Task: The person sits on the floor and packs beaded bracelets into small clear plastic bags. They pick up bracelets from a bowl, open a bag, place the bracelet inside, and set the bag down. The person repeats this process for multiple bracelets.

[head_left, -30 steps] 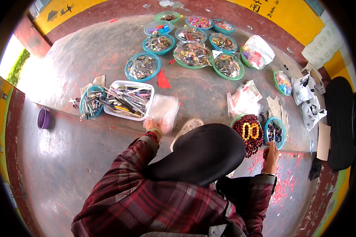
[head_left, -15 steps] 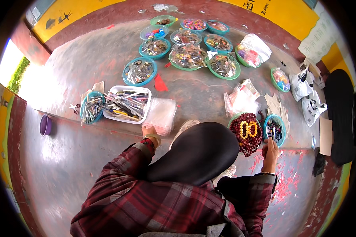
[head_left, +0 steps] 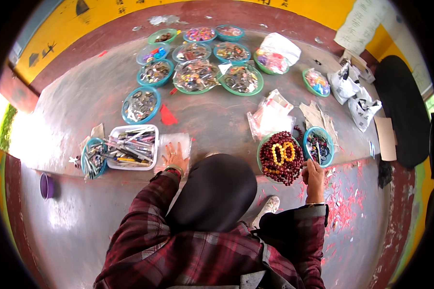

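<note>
My left hand (head_left: 175, 159) lies with fingers spread on a stack of clear plastic bags (head_left: 184, 143), just right of a white tray of pens (head_left: 155, 149). At the ledge's front edge, my right hand (head_left: 314, 182) has its fingers closed on what looks like a thin pale stick (head_left: 318, 155). The stick points into a teal basket (head_left: 331, 153) of small dark pieces. Left of that hand stands a green basket heaped with dark red bead strings (head_left: 275, 168), with yellow bead loops (head_left: 283, 152) on top.
Plastic-covered baskets of trinkets (head_left: 196, 77) stand farther back. A blue basket of pens (head_left: 94, 159) is at left. Plastic packets (head_left: 271, 115) and white bags (head_left: 362, 108) lie right. A large black rounded shape (head_left: 217, 192) hides the near middle. Below are a purple bucket (head_left: 47, 187) and red scraps (head_left: 345, 207).
The whole view has shifted, with the ledge's things now farther left. My left hand has moved forward from the bags' near edge onto them, fingers spreading. My right hand stays by the teal basket.
</note>
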Demonstrator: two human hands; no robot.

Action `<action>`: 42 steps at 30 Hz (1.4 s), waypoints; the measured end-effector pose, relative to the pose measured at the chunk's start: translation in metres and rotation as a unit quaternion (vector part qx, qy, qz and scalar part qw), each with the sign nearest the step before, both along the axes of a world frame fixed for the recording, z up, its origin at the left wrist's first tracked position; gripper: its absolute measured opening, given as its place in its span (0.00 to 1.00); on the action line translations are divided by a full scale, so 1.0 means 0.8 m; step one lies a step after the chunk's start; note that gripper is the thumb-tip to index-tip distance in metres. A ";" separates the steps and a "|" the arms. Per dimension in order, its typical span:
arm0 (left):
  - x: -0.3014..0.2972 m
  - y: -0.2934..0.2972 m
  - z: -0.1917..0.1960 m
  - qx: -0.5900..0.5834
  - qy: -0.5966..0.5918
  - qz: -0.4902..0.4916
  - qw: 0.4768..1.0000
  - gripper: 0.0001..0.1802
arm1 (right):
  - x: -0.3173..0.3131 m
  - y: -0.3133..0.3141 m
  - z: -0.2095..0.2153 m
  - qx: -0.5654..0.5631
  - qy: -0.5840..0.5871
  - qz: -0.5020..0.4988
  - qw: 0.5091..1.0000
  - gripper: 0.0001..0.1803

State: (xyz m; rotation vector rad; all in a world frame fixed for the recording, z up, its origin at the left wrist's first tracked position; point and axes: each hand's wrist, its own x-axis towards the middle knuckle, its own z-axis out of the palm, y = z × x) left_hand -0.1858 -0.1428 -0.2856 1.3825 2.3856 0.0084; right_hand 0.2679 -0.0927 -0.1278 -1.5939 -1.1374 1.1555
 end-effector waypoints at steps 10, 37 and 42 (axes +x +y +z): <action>-0.006 0.018 -0.058 -0.023 -0.058 0.091 0.994 0.44 | -0.019 0.000 0.008 -0.029 -0.024 0.009 0.999 0.15; -0.034 0.002 -0.099 0.044 -0.040 0.036 0.998 0.36 | -0.025 -0.001 0.002 -0.047 -0.063 0.047 0.996 0.16; -0.031 0.003 -0.097 0.077 -0.032 0.037 0.996 0.32 | -0.018 0.000 -0.007 -0.050 -0.052 0.049 0.996 0.16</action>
